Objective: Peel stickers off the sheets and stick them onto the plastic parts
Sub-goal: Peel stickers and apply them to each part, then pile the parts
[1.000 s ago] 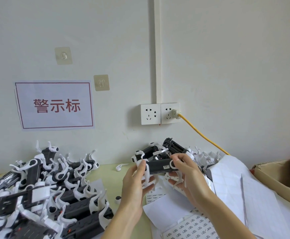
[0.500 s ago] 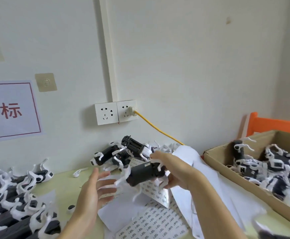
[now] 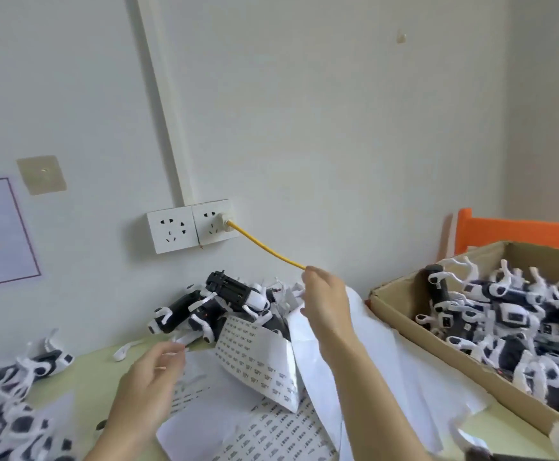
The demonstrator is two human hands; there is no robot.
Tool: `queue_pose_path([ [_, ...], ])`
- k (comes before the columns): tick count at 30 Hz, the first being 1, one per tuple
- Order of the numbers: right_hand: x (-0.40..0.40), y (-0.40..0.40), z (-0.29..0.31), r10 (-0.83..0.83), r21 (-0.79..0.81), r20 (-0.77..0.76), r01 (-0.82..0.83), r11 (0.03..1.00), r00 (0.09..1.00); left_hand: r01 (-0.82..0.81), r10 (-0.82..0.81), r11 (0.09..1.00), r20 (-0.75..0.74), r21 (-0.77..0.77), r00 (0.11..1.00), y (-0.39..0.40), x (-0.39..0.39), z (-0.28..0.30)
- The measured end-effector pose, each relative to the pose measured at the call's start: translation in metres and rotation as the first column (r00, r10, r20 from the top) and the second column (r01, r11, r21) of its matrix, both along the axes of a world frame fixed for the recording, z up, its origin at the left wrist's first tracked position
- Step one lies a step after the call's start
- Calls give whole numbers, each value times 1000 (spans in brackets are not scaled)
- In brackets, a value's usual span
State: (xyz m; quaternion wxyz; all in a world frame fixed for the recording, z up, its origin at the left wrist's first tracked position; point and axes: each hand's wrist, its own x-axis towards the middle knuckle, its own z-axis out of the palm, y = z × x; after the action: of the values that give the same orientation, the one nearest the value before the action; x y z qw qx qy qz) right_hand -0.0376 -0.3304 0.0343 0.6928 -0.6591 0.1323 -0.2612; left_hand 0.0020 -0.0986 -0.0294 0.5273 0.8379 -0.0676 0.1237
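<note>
My right hand (image 3: 326, 302) is raised above the white sheets, back toward me, with nothing visible in it. Lower down, my left hand (image 3: 151, 384) hovers over the table with loosely curved fingers, blurred. A folded sticker sheet (image 3: 258, 357) with rows of small printed stickers stands between the hands, and more sticker sheets (image 3: 271, 437) lie flat below it. Black-and-white plastic parts (image 3: 218, 304) are heaped against the wall behind the sheets. A second heap of parts (image 3: 12, 400) lies at the left.
A cardboard box (image 3: 404, 324) at the right holds many plastic parts (image 3: 521, 327). White backing sheets (image 3: 378, 361) drape beside it. A yellow cable (image 3: 265, 247) runs from the wall socket (image 3: 188, 227) down behind my right hand. An orange edge (image 3: 504, 231) shows behind the box.
The black part that my right hand held is gone from it, and that hand has risen toward the box. My left hand has dropped lower. The view has swung right.
</note>
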Motion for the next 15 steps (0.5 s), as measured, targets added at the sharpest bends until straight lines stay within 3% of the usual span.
queue_pose_path([
  [3,4,50,-6,175,-345,-51,-182,921,983,8,-42,921,78,390,996,6,10,19],
  [5,7,75,-13,228,-517,-103,-248,820,968,-49,-32,756,111,653,993,22,23,36],
  [7,10,92,-21,279,-641,-158,-313,701,947,-90,36,525,84,846,996,49,36,58],
  [9,14,99,-28,321,-709,-184,-351,611,929,3,150,331,-55,944,987,81,48,82],
  [10,17,100,-30,328,-727,-183,-352,589,927,93,206,280,-154,955,966,97,52,93],
  [12,21,99,-32,327,-738,-173,-342,581,929,279,247,285,-351,917,903,124,52,111],
  [15,24,98,-33,340,-713,-168,-352,607,925,438,100,427,-523,791,847,140,30,122],
])
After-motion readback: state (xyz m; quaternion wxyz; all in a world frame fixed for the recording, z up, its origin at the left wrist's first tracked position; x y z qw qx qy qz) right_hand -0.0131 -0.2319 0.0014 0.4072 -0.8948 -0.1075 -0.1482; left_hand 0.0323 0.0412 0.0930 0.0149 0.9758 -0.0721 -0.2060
